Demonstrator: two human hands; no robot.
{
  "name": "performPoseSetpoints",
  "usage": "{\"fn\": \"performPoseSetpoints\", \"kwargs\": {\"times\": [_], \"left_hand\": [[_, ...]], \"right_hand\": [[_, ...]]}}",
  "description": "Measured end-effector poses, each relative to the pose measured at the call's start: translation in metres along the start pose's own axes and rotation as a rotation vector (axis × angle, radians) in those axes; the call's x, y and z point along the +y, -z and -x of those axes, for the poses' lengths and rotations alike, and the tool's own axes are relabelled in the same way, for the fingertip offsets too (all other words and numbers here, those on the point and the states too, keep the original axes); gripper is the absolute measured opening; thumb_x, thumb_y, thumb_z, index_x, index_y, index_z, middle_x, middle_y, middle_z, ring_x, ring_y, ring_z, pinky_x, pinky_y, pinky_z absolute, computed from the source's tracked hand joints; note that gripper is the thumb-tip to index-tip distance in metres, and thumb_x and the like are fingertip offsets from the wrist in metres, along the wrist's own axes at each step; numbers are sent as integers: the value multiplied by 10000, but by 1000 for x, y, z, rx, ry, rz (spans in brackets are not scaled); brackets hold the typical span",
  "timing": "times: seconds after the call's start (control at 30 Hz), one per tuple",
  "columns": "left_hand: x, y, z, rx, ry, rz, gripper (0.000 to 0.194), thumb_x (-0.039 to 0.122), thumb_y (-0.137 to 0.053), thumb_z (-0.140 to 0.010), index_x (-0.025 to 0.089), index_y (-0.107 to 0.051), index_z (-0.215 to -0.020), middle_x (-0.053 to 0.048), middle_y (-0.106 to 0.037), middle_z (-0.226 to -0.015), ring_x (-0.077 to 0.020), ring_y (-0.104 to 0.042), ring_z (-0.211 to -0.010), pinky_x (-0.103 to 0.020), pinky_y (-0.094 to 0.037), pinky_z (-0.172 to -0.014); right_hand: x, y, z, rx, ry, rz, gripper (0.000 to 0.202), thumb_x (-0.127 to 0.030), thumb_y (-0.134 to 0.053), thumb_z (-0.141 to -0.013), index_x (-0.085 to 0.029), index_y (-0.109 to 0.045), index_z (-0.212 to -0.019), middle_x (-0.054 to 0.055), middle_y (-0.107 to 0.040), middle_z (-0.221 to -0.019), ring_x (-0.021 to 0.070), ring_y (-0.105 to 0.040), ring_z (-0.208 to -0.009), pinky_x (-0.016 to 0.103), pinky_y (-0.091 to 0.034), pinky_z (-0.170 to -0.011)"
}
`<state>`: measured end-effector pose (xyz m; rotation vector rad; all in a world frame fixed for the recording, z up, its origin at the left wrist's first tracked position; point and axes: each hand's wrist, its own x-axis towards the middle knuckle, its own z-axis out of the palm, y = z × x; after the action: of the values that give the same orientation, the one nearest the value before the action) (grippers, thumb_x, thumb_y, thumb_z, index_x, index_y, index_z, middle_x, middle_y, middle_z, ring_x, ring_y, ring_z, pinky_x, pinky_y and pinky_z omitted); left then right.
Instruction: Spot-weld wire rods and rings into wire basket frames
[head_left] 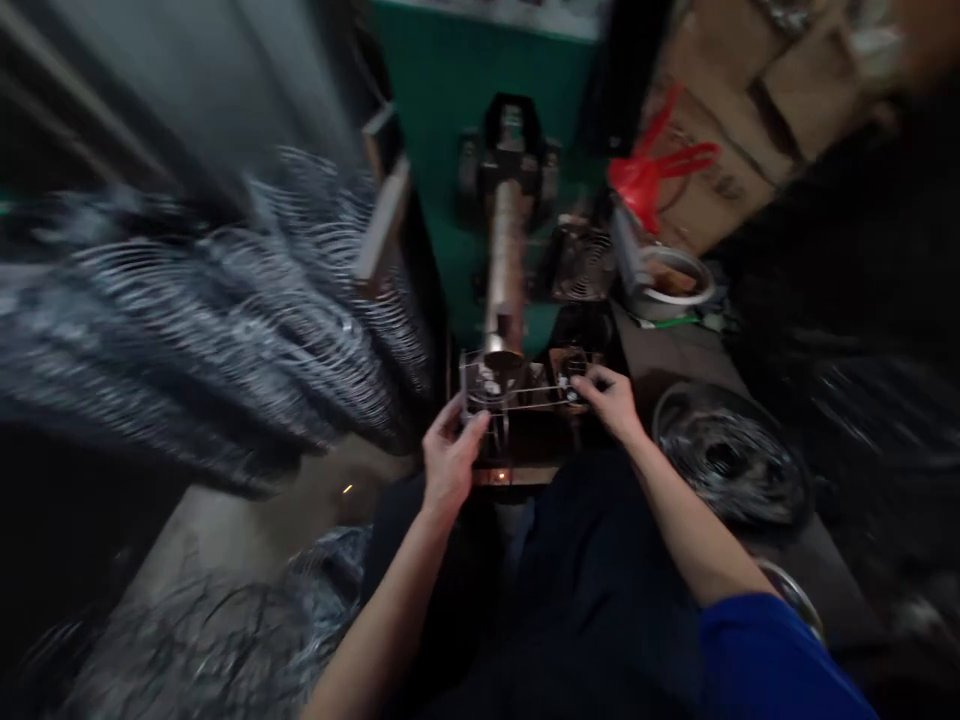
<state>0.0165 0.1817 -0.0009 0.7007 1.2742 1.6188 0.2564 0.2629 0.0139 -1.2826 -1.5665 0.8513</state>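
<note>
A thin bent-wire frame (pixel 529 407) spans the space between my hands, under the metal cylinder (pixel 505 255) of a green machine (pixel 420 110). My left hand (pixel 448 460) grips its left end, thumb and fingers closed around the wire. At the other end, my right hand (pixel 611 402) pinches the wire between thumb and forefinger, close to a small dark fixture (pixel 574 365). Blur hides the exact shape of the frame and whether it touches the cylinder. A small orange glow (pixel 502 476) shows on the ledge below.
Stacks of ring-shaped wire pieces (pixel 285 330) fill the left side. More wire parts (pixel 217 640) lie at lower left. To the right are a coiled bundle (pixel 731 455), a round bowl (pixel 671 280), a red plastic bag (pixel 652 180) and cardboard boxes (pixel 727 150).
</note>
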Motion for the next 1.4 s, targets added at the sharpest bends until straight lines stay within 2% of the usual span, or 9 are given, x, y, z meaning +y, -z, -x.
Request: {"fn": "performPoseSetpoints", "kwargs": {"times": [0.13,0.27,0.37,0.53,0.67,0.83,1.1,1.3,1.4], "left_hand": [[-7,3,0,-51,-39,-105,709,291,-892,-612,191,-641,-1268,-19,-688,-919,-114,-631,-779,-235,-548,-758],[-13,0,6,-149,-6,-151,898,252,-913,-561,215,-518,-1366,52,-625,-759,-89,-598,-644,-211,-553,-647],[-10,-4,11,-147,19,-170,951,270,-910,-562,213,-454,-1394,44,-648,-747,-114,-624,-634,-246,-578,-623],[-5,-8,14,-141,41,-179,938,247,-909,-562,207,-452,-1380,32,-679,-761,-126,-655,-667,-251,-591,-643],[0,-9,15,-155,73,-160,988,234,-919,-549,199,-421,-1401,22,-707,-768,-136,-677,-666,-264,-602,-661],[6,-9,13,-281,156,-125,926,265,-899,-591,197,-437,-1391,31,-705,-709,-157,-691,-631,-295,-609,-657],[-10,-1,25,-176,58,-66,731,240,-874,-616,201,-550,-1271,104,-559,-592,-72,-556,-526,-230,-585,-624],[-12,24,41,-194,45,-166,789,270,-846,-666,235,-498,-1373,103,-506,-631,-72,-535,-549,-198,-538,-616],[-9,31,43,-183,-2,-270,808,296,-844,-669,229,-493,-1393,93,-486,-658,-83,-517,-563,-205,-515,-599]], "right_hand": [[28,41,17,108,31,219,310,-494,-613,-887,-191,-653,-940,26,-670,-902,182,-610,-851,282,-467,-792],[77,115,53,151,-381,797,275,-348,-505,-963,-175,-637,-1131,95,-675,-1152,203,-617,-1082,285,-452,-960],[108,151,78,153,-655,973,325,-277,-540,-940,-134,-625,-1219,179,-622,-1283,259,-594,-1183,332,-448,-993],[141,150,88,82,-893,989,383,-358,-675,-865,-124,-678,-1168,207,-682,-1163,289,-649,-1125,334,-501,-923],[149,146,82,60,-966,984,378,-347,-643,-888,-115,-678,-1184,231,-670,-1187,299,-656,-1132,349,-511,-919],[136,158,92,62,-966,969,391,-335,-532,-951,-145,-606,-1284,217,-671,-1189,300,-659,-1123,372,-516,-909],[93,191,105,188,-939,995,373,-319,-497,-955,-138,-606,-1261,215,-695,-1104,298,-675,-1069,371,-509,-915],[43,242,102,476,-1013,1091,455,-328,-424,-954,-56,-583,-1282,297,-664,-1085,369,-670,-1037,486,-527,-854],[9,260,96,623,-994,1165,448,-366,-427,-951,-95,-620,-1251,297,-653,-1102,400,-653,-1045,537,-516,-829]]}}
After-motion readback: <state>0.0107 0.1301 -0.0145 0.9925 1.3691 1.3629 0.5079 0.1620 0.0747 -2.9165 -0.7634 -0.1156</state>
